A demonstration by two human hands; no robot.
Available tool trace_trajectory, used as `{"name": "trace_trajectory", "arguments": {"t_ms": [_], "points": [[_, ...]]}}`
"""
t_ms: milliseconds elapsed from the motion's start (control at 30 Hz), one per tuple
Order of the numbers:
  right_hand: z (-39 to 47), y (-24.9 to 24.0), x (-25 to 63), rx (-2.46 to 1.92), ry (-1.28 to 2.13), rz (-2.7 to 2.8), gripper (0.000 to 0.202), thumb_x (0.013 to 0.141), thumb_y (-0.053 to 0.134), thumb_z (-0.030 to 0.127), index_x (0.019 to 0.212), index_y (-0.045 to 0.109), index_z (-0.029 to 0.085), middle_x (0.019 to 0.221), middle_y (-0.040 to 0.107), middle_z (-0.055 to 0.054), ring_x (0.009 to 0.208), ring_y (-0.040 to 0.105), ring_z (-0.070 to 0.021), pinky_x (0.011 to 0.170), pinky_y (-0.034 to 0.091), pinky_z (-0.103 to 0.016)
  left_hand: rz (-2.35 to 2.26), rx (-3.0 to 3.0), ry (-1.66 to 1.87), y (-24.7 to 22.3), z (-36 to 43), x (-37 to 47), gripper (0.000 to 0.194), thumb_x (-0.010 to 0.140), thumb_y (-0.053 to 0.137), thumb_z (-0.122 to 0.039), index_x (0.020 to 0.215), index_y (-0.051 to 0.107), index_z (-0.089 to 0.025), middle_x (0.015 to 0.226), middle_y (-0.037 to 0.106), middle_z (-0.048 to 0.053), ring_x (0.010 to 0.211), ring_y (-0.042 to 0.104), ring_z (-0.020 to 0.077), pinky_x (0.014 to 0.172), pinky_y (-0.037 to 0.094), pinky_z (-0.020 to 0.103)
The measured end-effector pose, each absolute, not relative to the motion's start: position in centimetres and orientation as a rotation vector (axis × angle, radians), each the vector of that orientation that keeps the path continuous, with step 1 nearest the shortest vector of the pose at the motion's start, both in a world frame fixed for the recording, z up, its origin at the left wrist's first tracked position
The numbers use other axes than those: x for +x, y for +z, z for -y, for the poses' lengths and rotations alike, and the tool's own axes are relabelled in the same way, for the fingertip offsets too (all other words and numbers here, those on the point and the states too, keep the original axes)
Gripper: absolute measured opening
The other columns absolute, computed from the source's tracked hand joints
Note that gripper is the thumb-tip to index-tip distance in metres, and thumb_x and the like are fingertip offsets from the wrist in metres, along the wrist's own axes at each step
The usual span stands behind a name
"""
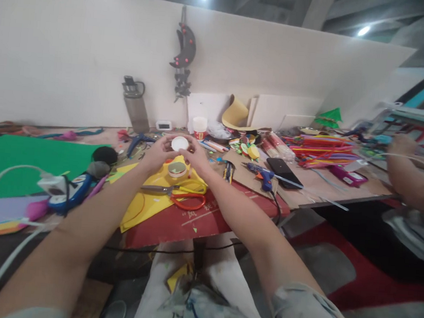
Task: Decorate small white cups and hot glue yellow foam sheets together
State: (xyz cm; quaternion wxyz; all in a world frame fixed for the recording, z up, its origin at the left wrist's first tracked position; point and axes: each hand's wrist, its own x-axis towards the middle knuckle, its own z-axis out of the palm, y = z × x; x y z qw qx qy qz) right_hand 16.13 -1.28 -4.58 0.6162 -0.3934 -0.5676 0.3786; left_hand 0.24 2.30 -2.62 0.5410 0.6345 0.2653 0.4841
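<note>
My left hand (157,153) and my right hand (196,155) are both closed around a small white round piece (179,144), held by its sides above the table. Whether it is a cup bottom or a lid I cannot tell. Just below it, a short round cup-like piece (177,170) with a greenish inside stands on yellow sheets (138,211). Nearer to me lie scissors (189,201) with red handles, beside a yellow-handled tool. A yellow and black utility knife (228,172) rests right of my right hand.
A blue glue gun (265,178) and a black phone (284,172) lie to the right, near bundled pipe cleaners (322,151). At left are a green sheet (41,164) and a power strip (71,193). A bottle (137,108) stands behind. Another person's arm (409,176) is at right.
</note>
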Motion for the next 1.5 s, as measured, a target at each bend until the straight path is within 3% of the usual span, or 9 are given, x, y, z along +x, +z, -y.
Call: {"name": "trace_trajectory", "arguments": {"t_ms": [100, 233, 467, 700, 967, 1033, 1167, 1300, 1500], "points": [[1.0, -5.1, 16.3, -0.836, 0.871, 1.361, 0.056, 0.077, 0.075, 0.027, 0.130, 0.056, 0.025, 0.091, 0.060, 0.003, 0.065, 0.052, -0.0088, 0.050, 0.045, -0.018, -0.568, 1.505, 1.106, -2.7, -2.5, 0.0, 0.080, 0.054, 0.098, -0.027, 0.126, 0.063, -0.016, 0.116, 0.076, 0.011, 0.103, 0.071, 0.0225, 0.089, 0.053, 0.033], [0.7, -5.3, 16.5, -0.832, 0.893, 1.367, 0.057, 0.078, 0.077, 0.033, 0.130, 0.054, 0.025, 0.087, 0.057, 0.004, 0.060, 0.049, -0.0078, 0.048, 0.042, -0.019, -0.571, 1.516, 1.112, -2.9, -2.5, -0.1, 0.079, 0.056, 0.098, -0.027, 0.126, 0.063, -0.016, 0.123, 0.075, 0.013, 0.107, 0.070, 0.0236, 0.086, 0.053, 0.031], [0.9, -5.0, 16.6, -0.858, 0.916, 1.350, 0.054, 0.080, 0.075, 0.033, 0.129, 0.052, 0.025, 0.080, 0.057, 0.007, 0.055, 0.049, -0.0070, 0.048, 0.042, -0.020, -0.629, 1.483, 1.088, -2.9, -2.4, 0.1, 0.077, 0.059, 0.096, -0.031, 0.128, 0.063, -0.019, 0.115, 0.076, 0.009, 0.091, 0.067, 0.0175, 0.068, 0.049, 0.024], [1.5, -4.4, 16.6, -0.820, 0.922, 1.363, 0.065, 0.075, 0.083, 0.038, 0.129, 0.051, 0.026, 0.082, 0.058, 0.006, 0.057, 0.047, -0.0078, 0.050, 0.040, -0.022, -0.556, 1.475, 1.084, -2.6, -2.0, 0.1, 0.078, 0.059, 0.095, -0.028, 0.130, 0.062, -0.021, 0.114, 0.075, 0.008, 0.090, 0.066, 0.0164, 0.068, 0.049, 0.023], [1.1, -4.5, 16.8, -0.854, 0.771, 1.376, 0.066, 0.069, 0.087, 0.032, 0.127, 0.056, 0.025, 0.093, 0.064, 0.002, 0.079, 0.057, -0.0143, 0.072, 0.050, -0.026, -0.558, 1.529, 1.089, -2.8, -2.4, 0.0, 0.080, 0.060, 0.094, -0.027, 0.133, 0.061, -0.019, 0.114, 0.076, 0.009, 0.096, 0.069, 0.0189, 0.072, 0.050, 0.024], [0.9, -4.6, 16.9, -0.881, 0.746, 1.344, 0.062, 0.071, 0.085, 0.026, 0.126, 0.056, 0.024, 0.091, 0.063, 0.003, 0.079, 0.058, -0.0137, 0.074, 0.051, -0.026, -0.593, 1.562, 1.125, -2.8, -2.4, 0.0, 0.081, 0.060, 0.093, -0.026, 0.133, 0.060, -0.019, 0.116, 0.076, 0.010, 0.100, 0.070, 0.0202, 0.077, 0.052, 0.026], [0.8, -4.8, 16.9, -0.980, 0.808, 1.241, 0.034, 0.082, 0.074, 0.026, 0.113, 0.059, 0.023, 0.082, 0.060, 0.005, 0.067, 0.057, -0.0106, 0.058, 0.049, -0.022, -0.613, 1.704, 1.230, -2.9, -2.3, 0.2, 0.072, 0.063, 0.090, -0.026, 0.129, 0.062, -0.018, 0.127, 0.073, 0.012, 0.109, 0.069, 0.0227, 0.084, 0.052, 0.029], [1.0, -4.8, 16.7, -1.010, 0.901, 1.161, 0.014, 0.085, 0.070, 0.025, 0.094, 0.060, 0.020, 0.074, 0.060, 0.006, 0.058, 0.057, -0.0078, 0.049, 0.048, -0.019, -0.636, 1.853, 1.267, -3.2, -2.1, 0.5, 0.062, 0.069, 0.085, -0.028, 0.126, 0.062, -0.018, 0.127, 0.071, 0.012, 0.102, 0.068, 0.0216, 0.080, 0.051, 0.029], [1.0, -4.4, 16.9, -0.946, 1.004, 1.119, 0.008, 0.083, 0.067, 0.021, 0.088, 0.061, 0.020, 0.065, 0.059, 0.007, 0.054, 0.056, -0.0074, 0.051, 0.049, -0.019, -0.668, 1.805, 1.243, -3.3, -1.6, 0.8, 0.081, 0.063, 0.092, -0.031, 0.134, 0.054, -0.021, 0.123, 0.071, 0.011, 0.087, 0.067, 0.0193, 0.075, 0.050, 0.030]]}}
